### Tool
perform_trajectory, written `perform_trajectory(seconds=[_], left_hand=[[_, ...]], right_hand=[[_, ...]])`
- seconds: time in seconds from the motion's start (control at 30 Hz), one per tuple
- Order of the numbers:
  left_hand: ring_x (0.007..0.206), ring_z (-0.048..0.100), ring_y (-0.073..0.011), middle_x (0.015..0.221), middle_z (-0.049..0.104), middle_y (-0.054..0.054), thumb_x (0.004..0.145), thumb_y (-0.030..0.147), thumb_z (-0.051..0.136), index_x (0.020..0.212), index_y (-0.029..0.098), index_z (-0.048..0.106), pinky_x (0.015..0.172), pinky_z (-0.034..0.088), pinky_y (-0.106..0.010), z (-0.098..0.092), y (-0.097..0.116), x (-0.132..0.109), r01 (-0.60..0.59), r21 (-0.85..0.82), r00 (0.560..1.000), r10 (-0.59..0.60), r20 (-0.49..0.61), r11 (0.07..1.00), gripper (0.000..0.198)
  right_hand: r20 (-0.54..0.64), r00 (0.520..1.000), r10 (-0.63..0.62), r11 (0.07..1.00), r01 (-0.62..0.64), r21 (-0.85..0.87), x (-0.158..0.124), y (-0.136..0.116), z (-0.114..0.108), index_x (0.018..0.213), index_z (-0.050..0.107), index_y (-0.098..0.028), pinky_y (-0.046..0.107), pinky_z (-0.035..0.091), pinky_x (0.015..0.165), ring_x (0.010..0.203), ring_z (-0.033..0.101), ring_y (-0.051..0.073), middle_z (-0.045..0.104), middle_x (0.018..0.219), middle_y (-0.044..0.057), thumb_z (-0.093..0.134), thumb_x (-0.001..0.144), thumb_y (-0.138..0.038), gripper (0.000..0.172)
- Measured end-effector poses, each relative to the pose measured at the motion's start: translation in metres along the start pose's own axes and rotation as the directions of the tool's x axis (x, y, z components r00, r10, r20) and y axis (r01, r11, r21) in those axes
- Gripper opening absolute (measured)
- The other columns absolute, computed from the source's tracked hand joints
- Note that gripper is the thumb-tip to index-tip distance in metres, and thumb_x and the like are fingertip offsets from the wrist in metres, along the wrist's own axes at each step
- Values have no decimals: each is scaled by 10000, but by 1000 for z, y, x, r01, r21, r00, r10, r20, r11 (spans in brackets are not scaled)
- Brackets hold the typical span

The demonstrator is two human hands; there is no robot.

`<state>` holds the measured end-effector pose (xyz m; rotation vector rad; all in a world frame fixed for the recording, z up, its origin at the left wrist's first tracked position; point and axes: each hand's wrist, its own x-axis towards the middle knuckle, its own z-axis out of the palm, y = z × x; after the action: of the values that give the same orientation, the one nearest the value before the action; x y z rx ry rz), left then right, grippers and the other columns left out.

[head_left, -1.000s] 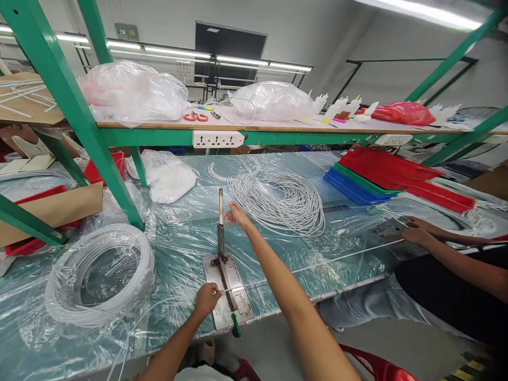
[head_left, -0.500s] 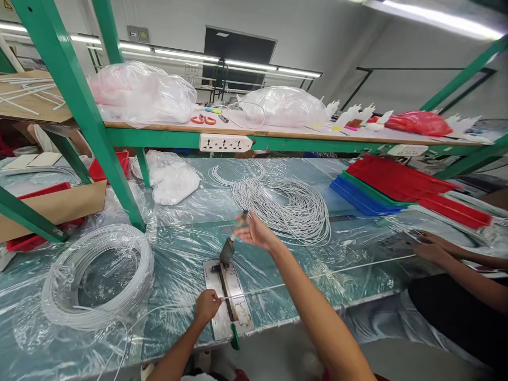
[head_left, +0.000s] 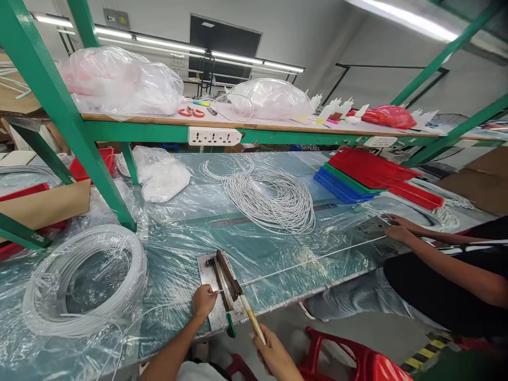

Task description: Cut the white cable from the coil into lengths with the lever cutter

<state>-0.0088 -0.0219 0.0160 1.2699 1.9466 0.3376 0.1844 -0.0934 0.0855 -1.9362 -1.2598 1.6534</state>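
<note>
My left hand (head_left: 203,301) pinches a thin white cable (head_left: 169,305) at the left side of a small lever cutter. The cutter's metal base plate (head_left: 204,269) lies near the table's front edge. My right hand (head_left: 273,348) is wrapped round the cutter's handle (head_left: 250,313), which points down toward me. The blade arm (head_left: 228,272) is lowered close to the bed, beside my left fingertips. To the right of the cutter, a white length (head_left: 317,259) stretches across to a co-worker's hands (head_left: 397,227). Whether the blade touches the cable I cannot tell.
A wrapped coil of white cable (head_left: 133,264) lies at left; a looser white bundle (head_left: 273,211) lies mid-table. Stacked red, green and blue trays (head_left: 369,172) stand at right. Green shelf posts (head_left: 95,153) rise at left. A red stool (head_left: 345,352) is below.
My right hand has come from above the table down to the front edge, and the cutter's raised arm has swung down with it. My left hand stays by the cutter with the cable.
</note>
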Motion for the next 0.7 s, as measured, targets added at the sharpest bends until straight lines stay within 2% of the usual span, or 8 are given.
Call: perform_trajectory(seconds=[0.07,0.13,0.23,0.47,0.6,0.7], left_hand=[[803,608,-162,817,676,-16,782,302,572,668,184,603,560,295,-206,-1,1,-1,-5,0,1000,5,-1,1000,167],[790,606,-157,810,673,-17,790,305,564,659,182,597,549,290,-201,-1,1,-2,-11,-4,1000,11,-5,1000,183],[763,600,-152,801,664,-21,796,315,557,635,175,582,541,287,-199,-1,1,-3,-18,-20,1000,18,-13,1000,215],[766,597,-148,759,647,-5,775,307,582,615,177,554,562,291,-193,3,-4,2,-28,-70,1000,28,-1,997,208],[737,585,-144,681,603,2,779,300,559,615,174,544,581,310,-189,6,-9,7,-70,-114,997,72,14,991,208],[701,565,-149,612,553,12,746,285,579,576,169,523,597,324,-196,6,-12,9,-102,-180,994,108,20,978,213]], right_hand=[[-60,998,11,1000,-13,-27,6,9,9,645,398,-207,211,203,333,280,278,62,359,374,-81,506,649,-559,368],[-80,996,31,998,-34,-47,10,14,14,582,344,-218,224,199,359,302,284,71,344,367,-68,490,669,-582,402],[-124,992,-29,994,16,-108,14,19,15,530,296,-219,241,208,411,370,303,83,341,394,-46,478,698,-559,421],[-215,965,-152,967,101,-235,17,24,15,515,348,-201,265,223,484,486,283,102,296,477,-36,444,724,-475,358],[-283,944,-170,960,93,-264,21,38,27,513,377,-195,276,269,516,502,363,126,367,485,-15,438,711,-446,326],[-319,936,-152,974,86,-211,26,52,36,521,412,-194,285,307,532,514,406,146,407,498,-1,430,681,-441,294]])
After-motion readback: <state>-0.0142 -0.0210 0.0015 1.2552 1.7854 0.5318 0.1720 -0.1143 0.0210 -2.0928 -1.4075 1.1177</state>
